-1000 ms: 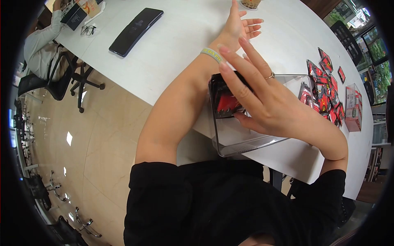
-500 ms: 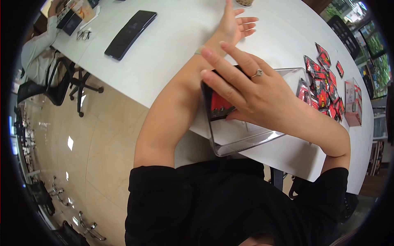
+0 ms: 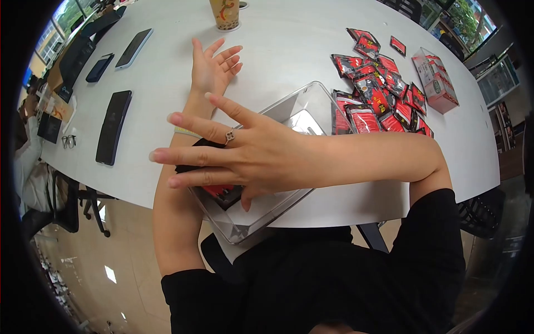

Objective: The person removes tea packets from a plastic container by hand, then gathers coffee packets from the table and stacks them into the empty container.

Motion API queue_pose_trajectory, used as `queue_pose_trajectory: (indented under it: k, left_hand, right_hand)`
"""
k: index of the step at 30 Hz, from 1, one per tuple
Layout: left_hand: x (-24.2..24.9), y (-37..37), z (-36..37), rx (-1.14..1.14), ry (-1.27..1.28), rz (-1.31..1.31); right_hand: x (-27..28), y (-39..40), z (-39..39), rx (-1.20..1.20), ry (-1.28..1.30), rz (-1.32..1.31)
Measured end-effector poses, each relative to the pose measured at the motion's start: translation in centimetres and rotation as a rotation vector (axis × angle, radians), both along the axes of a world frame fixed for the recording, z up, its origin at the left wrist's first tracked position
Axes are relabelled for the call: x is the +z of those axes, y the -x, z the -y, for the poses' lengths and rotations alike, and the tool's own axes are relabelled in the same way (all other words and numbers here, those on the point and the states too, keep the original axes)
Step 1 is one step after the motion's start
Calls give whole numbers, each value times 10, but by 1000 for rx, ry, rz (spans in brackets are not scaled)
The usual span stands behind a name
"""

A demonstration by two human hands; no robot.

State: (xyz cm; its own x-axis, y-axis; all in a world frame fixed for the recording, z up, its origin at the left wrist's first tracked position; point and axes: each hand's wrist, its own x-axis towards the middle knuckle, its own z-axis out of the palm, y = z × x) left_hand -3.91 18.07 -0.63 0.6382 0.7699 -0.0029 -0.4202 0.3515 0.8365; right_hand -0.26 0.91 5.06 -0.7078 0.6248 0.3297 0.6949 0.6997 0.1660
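My left hand (image 3: 214,72) lies palm up beyond the clear plastic bin (image 3: 272,214), its fingers apart and nothing in it. Across my left forearm and the bin's left end reaches my right hand (image 3: 239,153), back up, fingers spread, a ring on one finger. Beneath it, a black and red item (image 3: 222,195) shows partly inside the bin; the rest is hidden by the hand. Past the bin's right end is a pile of red and black packets (image 3: 372,94).
A clear box of red packs (image 3: 436,83) stands at the right. At the back is a drink cup (image 3: 225,14). Dark phone-like devices (image 3: 114,128) and glasses (image 3: 69,141) lie on the white table (image 3: 289,33). Another person's sleeve (image 3: 28,161) shows at far left.
The view has turned, so the table's things sit further left and more of the cup shows. My right hand now points more level to the left, its fingers still spread.
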Motion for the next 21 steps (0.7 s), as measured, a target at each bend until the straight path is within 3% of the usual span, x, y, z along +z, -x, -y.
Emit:
queue_pose_trajectory:
  k: [4,8,10,12,13,15,18,21]
  left_hand:
    - [-1,0,-3,12,6,-32]
    - [-4,2,-5,-35,-33,-21]
    - [-2,1,-3,-21,-59,-52]
    - [4,1,2,-1,-37,-60]
    - [5,1,2,-5,-51,-79]
    - [4,0,3,-9,-64,-103]
    - [2,0,3,-7,-134,-131]
    - [2,1,7,-22,-204,-185]
  right_hand:
    - [13,-10,6,-17,47,-161]
    - [38,-69,26,-408,-121,-460]
    - [28,-112,41,-721,-165,-406]
    - [6,-140,62,-829,-131,-404]
    - [-5,-146,70,-822,-131,-405]
    - [-22,-148,89,-836,119,-374]
    - [-34,-151,103,-868,253,-186]
    - [-29,-155,105,-835,274,-237]
